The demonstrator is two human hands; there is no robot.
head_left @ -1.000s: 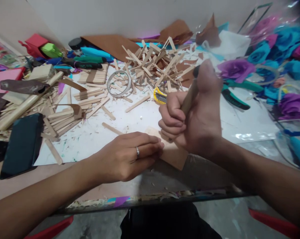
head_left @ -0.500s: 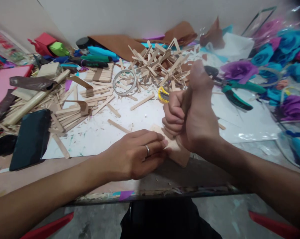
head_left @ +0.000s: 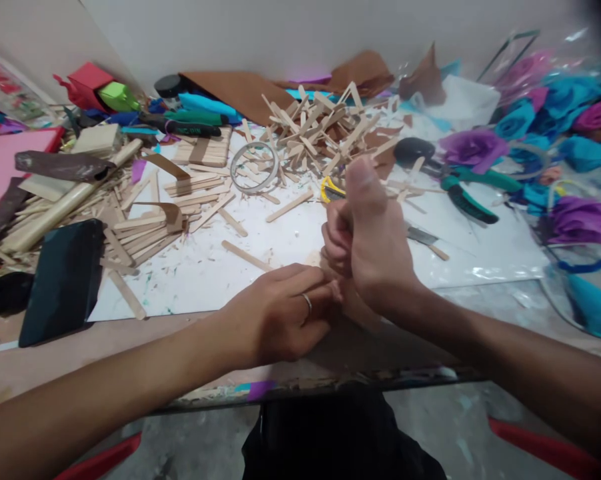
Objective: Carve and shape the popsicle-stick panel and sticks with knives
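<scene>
My left hand, a ring on one finger, lies near the table's front edge with its fingers pressed down on a small flat wooden piece. Both hands hide most of that piece. My right hand is a fist directly right of it, thumb pointing up, touching the left fingertips. It is closed round a wooden-handled tool that is almost wholly hidden in the fist. The tool's tip does not show.
A heap of craft sticks lies behind the hands, with a tape ring, a yellow cutter and green-handled pliers. Paper flowers crowd the right. A dark block and loose sticks lie left on the white sheet.
My right fist has moved down and left, closing against the left fingertips. The tool handle has sunk out of sight, and the pliers behind it now show. The left hand stays on the wooden piece.
</scene>
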